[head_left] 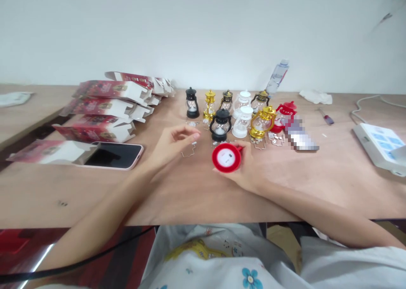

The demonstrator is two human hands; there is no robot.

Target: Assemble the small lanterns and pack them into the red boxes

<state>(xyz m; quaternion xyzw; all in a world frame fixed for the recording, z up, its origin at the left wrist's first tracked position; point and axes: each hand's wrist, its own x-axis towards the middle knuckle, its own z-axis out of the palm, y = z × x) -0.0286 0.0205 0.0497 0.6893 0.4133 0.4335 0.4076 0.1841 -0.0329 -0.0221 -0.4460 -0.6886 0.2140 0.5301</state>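
Grips a red miniature lantern [226,158] in the curled fingers of the right hand [251,167], over the counter [190,200], base turned wearerward, likely to expose the underside. Curls the left hand [171,144] nearby, thumb and forefinger close; cannot tell if pinching anything.

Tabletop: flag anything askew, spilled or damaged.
The water bottle behind the lanterns appears to lean, though the wide view may exaggerate that. The boxes at left lie in an uneven, overlapping pile, flaps open. No spill or clear damage shows.

Bright, diffuse light; slight blur
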